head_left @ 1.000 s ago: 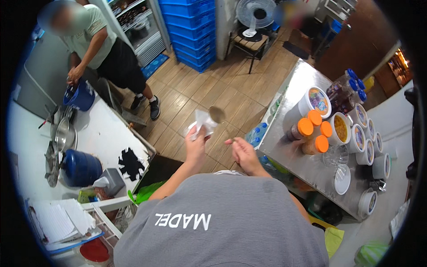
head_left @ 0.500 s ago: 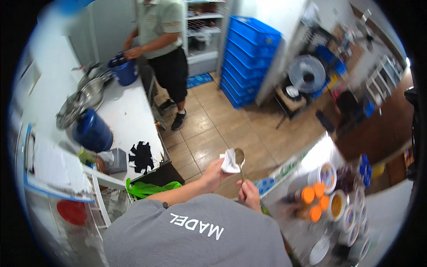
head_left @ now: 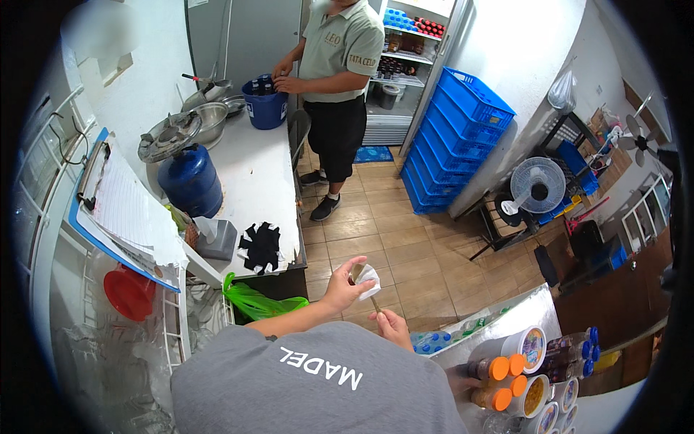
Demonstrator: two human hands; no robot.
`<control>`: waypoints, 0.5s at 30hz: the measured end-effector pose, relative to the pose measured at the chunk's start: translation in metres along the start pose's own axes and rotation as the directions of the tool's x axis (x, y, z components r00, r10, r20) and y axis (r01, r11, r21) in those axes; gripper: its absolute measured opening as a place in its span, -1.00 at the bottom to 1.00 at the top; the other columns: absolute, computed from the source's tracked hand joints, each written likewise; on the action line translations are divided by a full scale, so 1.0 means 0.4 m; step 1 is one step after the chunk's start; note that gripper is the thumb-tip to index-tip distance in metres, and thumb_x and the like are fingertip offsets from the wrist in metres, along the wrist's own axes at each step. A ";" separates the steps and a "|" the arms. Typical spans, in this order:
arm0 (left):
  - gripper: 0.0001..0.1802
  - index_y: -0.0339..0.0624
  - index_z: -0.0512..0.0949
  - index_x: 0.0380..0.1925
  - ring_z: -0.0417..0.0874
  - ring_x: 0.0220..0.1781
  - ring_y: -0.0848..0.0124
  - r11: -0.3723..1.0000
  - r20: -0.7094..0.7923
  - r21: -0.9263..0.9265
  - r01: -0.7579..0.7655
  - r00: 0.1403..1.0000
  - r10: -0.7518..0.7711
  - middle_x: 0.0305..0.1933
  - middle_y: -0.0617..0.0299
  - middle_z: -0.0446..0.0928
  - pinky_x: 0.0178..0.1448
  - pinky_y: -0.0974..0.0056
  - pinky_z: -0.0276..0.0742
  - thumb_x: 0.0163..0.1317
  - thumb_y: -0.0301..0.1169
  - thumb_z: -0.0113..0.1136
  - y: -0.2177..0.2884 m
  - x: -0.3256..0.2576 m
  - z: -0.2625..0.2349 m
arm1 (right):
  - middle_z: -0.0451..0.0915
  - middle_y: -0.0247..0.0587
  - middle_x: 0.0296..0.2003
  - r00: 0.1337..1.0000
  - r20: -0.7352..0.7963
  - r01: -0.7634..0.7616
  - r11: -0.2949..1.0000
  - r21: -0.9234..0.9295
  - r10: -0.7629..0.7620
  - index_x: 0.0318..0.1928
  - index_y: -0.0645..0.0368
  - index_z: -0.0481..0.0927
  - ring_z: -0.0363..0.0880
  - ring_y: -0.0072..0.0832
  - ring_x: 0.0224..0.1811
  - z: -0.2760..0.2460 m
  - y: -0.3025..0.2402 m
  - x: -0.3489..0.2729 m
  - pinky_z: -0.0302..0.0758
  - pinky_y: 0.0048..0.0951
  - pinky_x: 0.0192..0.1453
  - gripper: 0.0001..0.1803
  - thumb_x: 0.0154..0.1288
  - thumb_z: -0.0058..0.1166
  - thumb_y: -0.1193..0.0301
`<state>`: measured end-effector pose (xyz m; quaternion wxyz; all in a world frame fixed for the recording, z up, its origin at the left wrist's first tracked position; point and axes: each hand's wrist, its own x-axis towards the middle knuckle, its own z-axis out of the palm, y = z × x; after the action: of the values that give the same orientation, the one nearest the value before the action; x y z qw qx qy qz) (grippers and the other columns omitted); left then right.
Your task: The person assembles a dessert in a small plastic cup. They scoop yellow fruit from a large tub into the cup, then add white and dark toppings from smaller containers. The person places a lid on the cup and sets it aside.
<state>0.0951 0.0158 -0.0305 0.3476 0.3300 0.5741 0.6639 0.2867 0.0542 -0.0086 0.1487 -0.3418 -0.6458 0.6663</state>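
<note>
The left hand (head_left: pixel 341 288) pinches a white paper napkin (head_left: pixel 367 278) around the bowl of a spoon (head_left: pixel 363 285), whose handle slants toward five o'clock into the closed right hand (head_left: pixel 394 328) just below.

Brown tiled floor (head_left: pixel 405 239); white walls (head_left: pixel 520 65). Stacked blue plastic crates (head_left: pixel 452 141) stand beside an open glass-door refrigerator (head_left: pixel 405 43); white worktop (head_left: pixel 253 173) left.

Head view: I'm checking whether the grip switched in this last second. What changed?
Mostly the view swung left, from the jar-covered steel counter toward the white worktable. Unchanged: the left hand pinches the white paper wad around the small metal spoon, and the right hand holds its handle.
</note>
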 end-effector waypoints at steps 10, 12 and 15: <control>-0.54 -0.27 0.48 0.17 0.65 -0.23 0.58 0.997 0.050 0.077 -0.003 0.999 -0.001 -0.22 0.21 0.69 -0.22 0.45 0.56 0.24 -0.54 0.24 -0.061 -0.036 -0.053 | 0.33 -0.56 -0.60 0.996 0.052 -0.072 0.996 -0.047 0.075 -0.21 0.25 0.62 0.23 -0.73 -0.54 -0.034 0.060 -0.037 0.18 -0.53 -0.46 -0.70 0.48 -0.09 0.30; -0.58 -0.28 0.51 0.13 0.67 -0.21 0.57 0.989 0.092 0.147 -0.022 0.996 0.008 -0.15 0.18 0.69 -0.19 0.44 0.59 0.25 -0.58 0.20 -0.050 -0.051 -0.040 | 0.42 -0.50 -0.58 0.992 0.037 -0.114 0.991 -0.064 0.117 -0.22 0.25 0.62 0.31 -0.69 -0.51 -0.049 0.079 -0.051 0.25 -0.51 -0.43 -0.69 0.48 -0.09 0.29; -0.64 -0.29 0.55 0.07 0.69 -0.19 0.55 0.975 0.129 0.204 -0.090 0.990 0.064 -0.14 0.18 0.70 -0.16 0.42 0.60 0.25 -0.60 0.17 -0.061 -0.049 -0.029 | 0.52 -0.38 -0.55 0.988 0.033 -0.149 0.982 -0.116 0.153 -0.22 0.25 0.62 0.40 -0.64 -0.48 -0.056 0.036 -0.073 0.36 -0.46 -0.38 -0.67 0.48 -0.11 0.26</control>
<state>0.0979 -0.0043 -0.0571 0.3191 0.4267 0.6054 0.5913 0.3258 0.0510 -0.0132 0.0646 -0.3836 -0.6577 0.6451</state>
